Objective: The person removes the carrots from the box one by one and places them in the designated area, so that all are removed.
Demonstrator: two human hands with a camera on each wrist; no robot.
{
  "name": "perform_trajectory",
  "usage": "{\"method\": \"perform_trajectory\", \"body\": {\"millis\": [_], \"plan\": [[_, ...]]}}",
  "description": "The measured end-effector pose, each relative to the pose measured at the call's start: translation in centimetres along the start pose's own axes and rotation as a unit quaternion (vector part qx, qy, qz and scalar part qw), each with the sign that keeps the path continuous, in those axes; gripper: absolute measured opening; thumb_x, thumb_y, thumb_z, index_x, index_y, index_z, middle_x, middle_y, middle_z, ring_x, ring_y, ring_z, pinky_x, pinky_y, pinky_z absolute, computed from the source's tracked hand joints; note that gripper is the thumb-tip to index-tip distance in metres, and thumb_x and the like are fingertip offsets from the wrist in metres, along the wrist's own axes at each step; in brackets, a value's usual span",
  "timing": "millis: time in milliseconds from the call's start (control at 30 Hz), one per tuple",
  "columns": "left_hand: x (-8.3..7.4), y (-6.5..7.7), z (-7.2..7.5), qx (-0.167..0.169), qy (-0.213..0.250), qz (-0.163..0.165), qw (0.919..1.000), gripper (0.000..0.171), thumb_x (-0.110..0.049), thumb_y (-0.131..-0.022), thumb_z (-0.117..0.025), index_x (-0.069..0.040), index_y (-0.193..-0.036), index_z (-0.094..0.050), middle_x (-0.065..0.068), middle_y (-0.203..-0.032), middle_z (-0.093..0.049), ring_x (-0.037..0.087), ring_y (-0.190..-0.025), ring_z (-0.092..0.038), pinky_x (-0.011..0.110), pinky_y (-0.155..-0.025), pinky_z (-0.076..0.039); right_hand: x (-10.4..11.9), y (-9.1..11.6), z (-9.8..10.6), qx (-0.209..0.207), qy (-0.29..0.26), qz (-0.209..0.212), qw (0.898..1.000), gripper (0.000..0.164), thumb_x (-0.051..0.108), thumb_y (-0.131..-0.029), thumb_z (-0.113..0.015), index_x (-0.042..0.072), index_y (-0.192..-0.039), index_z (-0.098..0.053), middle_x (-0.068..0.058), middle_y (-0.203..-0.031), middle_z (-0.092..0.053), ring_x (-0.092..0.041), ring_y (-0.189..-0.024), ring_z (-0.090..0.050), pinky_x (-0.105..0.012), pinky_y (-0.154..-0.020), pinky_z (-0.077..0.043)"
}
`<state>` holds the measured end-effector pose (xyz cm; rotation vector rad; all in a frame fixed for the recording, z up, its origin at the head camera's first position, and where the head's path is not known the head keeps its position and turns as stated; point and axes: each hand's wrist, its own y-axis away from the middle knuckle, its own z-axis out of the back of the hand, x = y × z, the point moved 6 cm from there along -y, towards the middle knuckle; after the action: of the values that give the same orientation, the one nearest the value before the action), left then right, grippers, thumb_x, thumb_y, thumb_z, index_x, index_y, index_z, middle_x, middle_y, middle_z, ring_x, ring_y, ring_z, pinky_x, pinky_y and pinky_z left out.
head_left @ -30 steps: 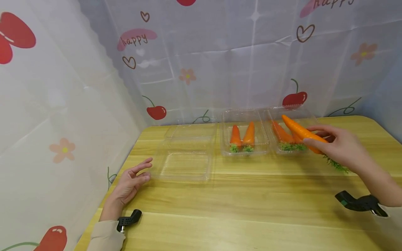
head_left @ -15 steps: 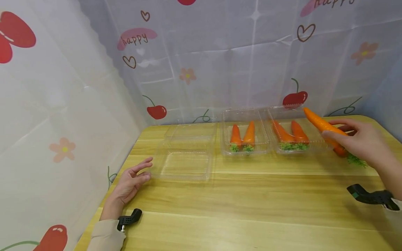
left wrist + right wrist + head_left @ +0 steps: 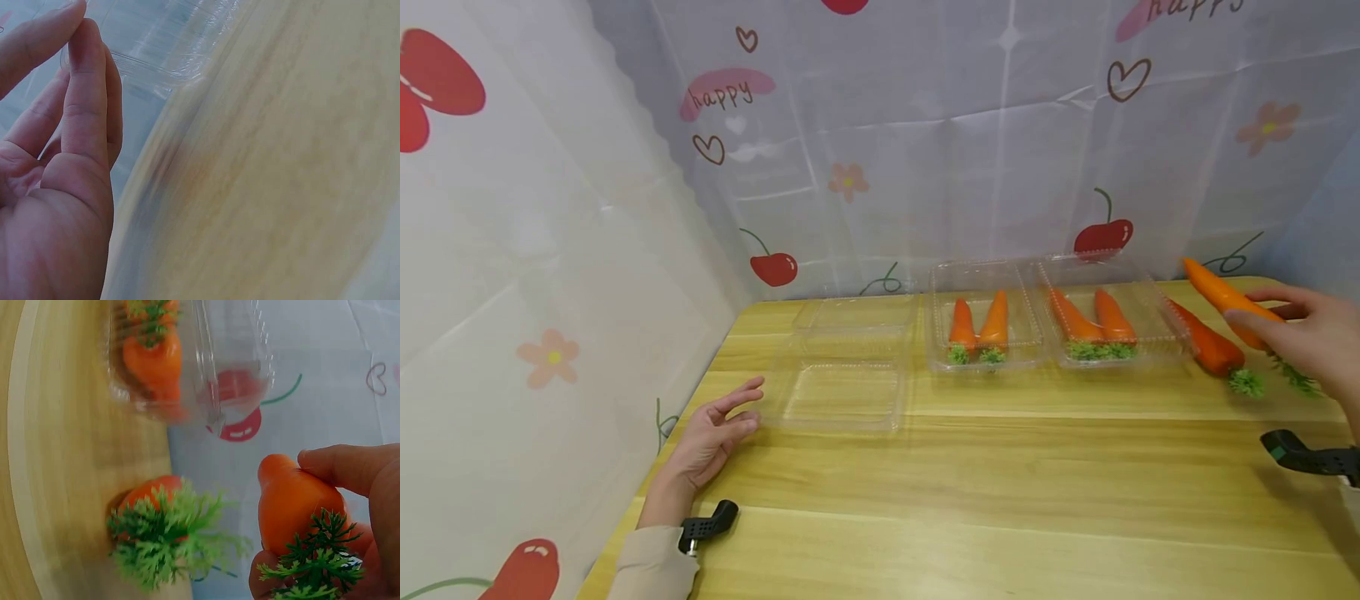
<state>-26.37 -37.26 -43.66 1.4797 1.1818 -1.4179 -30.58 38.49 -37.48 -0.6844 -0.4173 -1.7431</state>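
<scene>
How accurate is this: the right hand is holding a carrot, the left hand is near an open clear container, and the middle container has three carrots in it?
The carrot count is wrong: the head view shows the middle container with two carrots, not three. The right hand does hold a carrot, and the left hand is near an open clear container.

1. Lower centre, head view: bare table (image 3: 940, 500), wide passage between left hand (image 3: 707, 442) and right hand (image 3: 1315, 337).
2. Left of centre: left box (image 3: 846, 393) open from above; left hand obstructs its left side.
3. Right of centre: middle box (image 3: 976, 365), right box (image 3: 1157, 346) nearly abutting; cloth (image 3: 925, 183) behind.
4. Far right: tight; loose carrot (image 3: 1206, 346) by right box, held carrot (image 3: 1221, 296) just beside.
</scene>
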Motion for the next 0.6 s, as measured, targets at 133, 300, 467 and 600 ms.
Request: {"method": "perform_trajectory", "body": {"millis": [133,300,467,600], "plan": [[-0.1,0.0,0.0,-0.001,0.002,-0.003,1.0000,0.049,0.017,-0.096,-0.056,0.019,-0.143,-0.045,-0.003,-0.161,-0.044,0.010,-0.108,-0.064,0.019,-0.088,-0.058,-1.4,-0.6,0.0,-0.002,-0.013,-0.029,0.999,0.081,0.048,-0.104,-0.050,-0.013,-0.154,-0.031,-0.047,-0.129,-0.039,-0.047,-0.084,-0.055,-0.037,-0.055,-0.046],[-0.3,-0.1,0.0,-0.006,0.000,0.000,1.0000,0.048,0.017,-0.095,-0.057,0.017,-0.142,-0.048,-0.003,-0.161,-0.044,0.012,-0.115,-0.060,0.019,-0.089,-0.058,-2.8,-1.0,0.1,-0.011,-0.029,-0.028,0.999,0.078,0.044,-0.104,-0.052,-0.016,-0.150,-0.034,-0.039,-0.103,-0.055,-0.015,-0.060,-0.053,-0.030,-0.052,-0.046],[-0.4,-0.1,0.0,-0.008,0.001,0.003,1.0000,0.049,0.016,-0.095,-0.058,0.018,-0.142,-0.047,-0.002,-0.162,-0.043,0.012,-0.115,-0.061,0.020,-0.088,-0.058,-4.1,-1.4,-0.1,-0.002,-0.034,-0.029,0.999,0.075,0.042,-0.105,-0.051,-0.019,-0.147,-0.037,-0.023,-0.081,-0.062,-0.007,-0.055,-0.050,-0.027,-0.049,-0.046],[-0.4,-0.1,0.0,-0.007,0.001,0.001,1.0000,0.047,0.016,-0.095,-0.058,0.016,-0.142,-0.049,-0.002,-0.161,-0.044,0.012,-0.117,-0.059,0.019,-0.089,-0.058,-5.3,-1.8,-0.4,0.009,-0.022,-0.050,0.998,0.076,0.043,-0.106,-0.049,-0.020,-0.145,-0.036,-0.026,-0.083,-0.062,-0.008,-0.058,-0.050,-0.027,-0.051,-0.045]]}}
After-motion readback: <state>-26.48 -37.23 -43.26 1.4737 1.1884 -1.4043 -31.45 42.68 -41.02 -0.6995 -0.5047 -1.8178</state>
